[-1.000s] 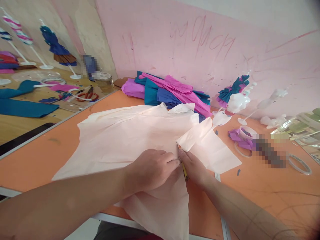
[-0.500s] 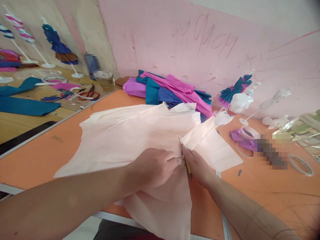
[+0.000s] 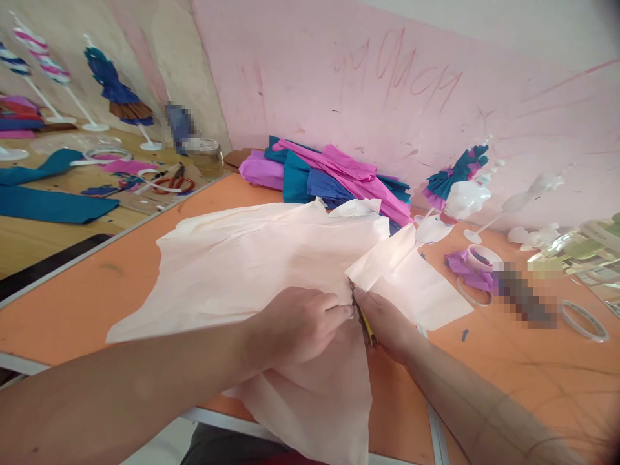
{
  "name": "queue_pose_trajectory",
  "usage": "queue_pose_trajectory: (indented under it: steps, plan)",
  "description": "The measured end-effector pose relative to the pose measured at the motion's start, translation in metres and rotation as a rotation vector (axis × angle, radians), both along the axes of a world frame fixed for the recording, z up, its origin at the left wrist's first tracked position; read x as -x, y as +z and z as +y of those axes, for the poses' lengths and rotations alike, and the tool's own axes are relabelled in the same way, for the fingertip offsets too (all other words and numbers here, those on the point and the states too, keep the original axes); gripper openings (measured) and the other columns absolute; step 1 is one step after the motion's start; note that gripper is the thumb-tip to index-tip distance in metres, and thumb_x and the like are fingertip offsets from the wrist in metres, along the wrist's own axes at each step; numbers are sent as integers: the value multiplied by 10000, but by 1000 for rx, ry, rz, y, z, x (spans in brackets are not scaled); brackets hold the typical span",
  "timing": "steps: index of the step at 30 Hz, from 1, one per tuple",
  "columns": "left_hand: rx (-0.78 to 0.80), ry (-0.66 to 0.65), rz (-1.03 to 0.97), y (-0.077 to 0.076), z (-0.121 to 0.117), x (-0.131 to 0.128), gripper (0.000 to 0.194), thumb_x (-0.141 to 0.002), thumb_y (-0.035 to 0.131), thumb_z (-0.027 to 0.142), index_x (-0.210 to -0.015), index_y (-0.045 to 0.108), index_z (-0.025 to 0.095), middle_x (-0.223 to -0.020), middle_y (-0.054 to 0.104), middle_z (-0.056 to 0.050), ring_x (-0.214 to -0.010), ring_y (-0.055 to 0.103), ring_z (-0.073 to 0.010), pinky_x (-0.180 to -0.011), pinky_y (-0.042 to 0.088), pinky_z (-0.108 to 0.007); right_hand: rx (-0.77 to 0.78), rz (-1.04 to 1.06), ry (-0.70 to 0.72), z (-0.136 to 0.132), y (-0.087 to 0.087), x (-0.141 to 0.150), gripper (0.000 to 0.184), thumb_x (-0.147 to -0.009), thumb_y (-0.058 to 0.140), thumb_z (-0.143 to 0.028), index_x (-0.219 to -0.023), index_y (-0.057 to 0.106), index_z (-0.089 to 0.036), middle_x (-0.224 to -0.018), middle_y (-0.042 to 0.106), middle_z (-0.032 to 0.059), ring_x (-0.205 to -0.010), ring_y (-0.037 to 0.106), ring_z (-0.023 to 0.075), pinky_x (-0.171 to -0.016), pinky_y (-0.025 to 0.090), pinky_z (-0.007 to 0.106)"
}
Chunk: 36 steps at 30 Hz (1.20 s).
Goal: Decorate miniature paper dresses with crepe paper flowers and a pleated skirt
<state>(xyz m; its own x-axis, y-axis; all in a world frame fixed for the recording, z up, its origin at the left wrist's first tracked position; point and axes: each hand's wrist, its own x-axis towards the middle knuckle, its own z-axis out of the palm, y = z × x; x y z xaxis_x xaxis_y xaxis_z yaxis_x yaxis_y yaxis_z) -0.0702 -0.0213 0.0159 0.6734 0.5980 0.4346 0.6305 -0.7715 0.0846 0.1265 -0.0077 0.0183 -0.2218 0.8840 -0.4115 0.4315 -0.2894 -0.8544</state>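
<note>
A large sheet of pale cream crepe paper [image 3: 217, 271] lies spread over the orange table, its lower part hanging past the front edge. My left hand [image 3: 298, 326] rests on it, fingers curled and pinching the paper near the cut edge. Close by on the right, my right hand [image 3: 382, 320] is closed around a slim yellow-handled cutting tool [image 3: 367, 323]. Its dark pointed tip is at the paper between the two parts; whether it is a knife or snips I cannot tell. A folded-over flap of the same paper [image 3: 421, 287] lies just beyond the right hand.
Rolled pink, teal and blue crepe paper [image 3: 329, 174] lies against the wall. At right are small white mannequins [image 3: 467, 197], a tape roll [image 3: 484, 257] and a clear ring [image 3: 585, 321]. Orange-handled pliers [image 3: 173, 181] and dressed mannequins [image 3: 116, 84] stand on the left table [image 3: 58, 242].
The tool's tip has drawn back slightly toward me, and the paper flap beside it has shifted a little to the left. Both hands stay in nearly the same place.
</note>
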Motion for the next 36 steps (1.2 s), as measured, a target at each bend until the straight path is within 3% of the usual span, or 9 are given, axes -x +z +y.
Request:
queue_pose_trajectory:
  steps: [4,11,19,24,29,36]
  plan:
    - [16,-3,10,-2,0,0,265,-920,449,186,-947,710,223,-747,655,-4,-640,613,-178,-545,417,-318,199,132,-1,0,-2,-1,475,-932,372,-652,-780,490,-217,-544,490,-36,-425,479,129,-381,368,246]
    - [4,19,26,0,0,1,262,-926,454,187,-958,714,199,-775,680,-16,-658,634,-174,-563,442,-305,229,129,46,2,-5,-7,495,-931,368,-663,-819,524,-207,-551,529,-27,-415,521,138,-367,363,239]
    - [18,38,59,4,0,3,269,-915,445,181,-962,709,209,-764,664,-13,-659,631,-186,-555,458,-304,151,54,50,-2,11,-3,412,-951,376,-580,-809,498,-214,-516,526,-44,-417,501,119,-395,349,219]
    - [22,49,86,4,2,3,255,-918,458,205,-990,702,208,-747,652,-14,-647,630,-194,-541,450,-305,187,-75,95,-2,23,-6,368,-963,348,-505,-807,509,-213,-450,518,-40,-388,494,132,-412,359,235]
    - [4,35,47,4,0,2,240,-926,451,198,-938,691,188,-759,663,-26,-652,629,-175,-536,431,-293,169,-57,127,1,18,-8,384,-959,345,-518,-778,511,-224,-442,508,-48,-376,469,127,-393,329,230]
    - [-11,-30,-18,2,-5,2,218,-931,475,188,-963,691,198,-771,667,-27,-650,624,-164,-532,412,-289,91,-70,90,2,9,-8,372,-973,344,-509,-768,470,-225,-443,516,-54,-381,467,124,-429,402,246]
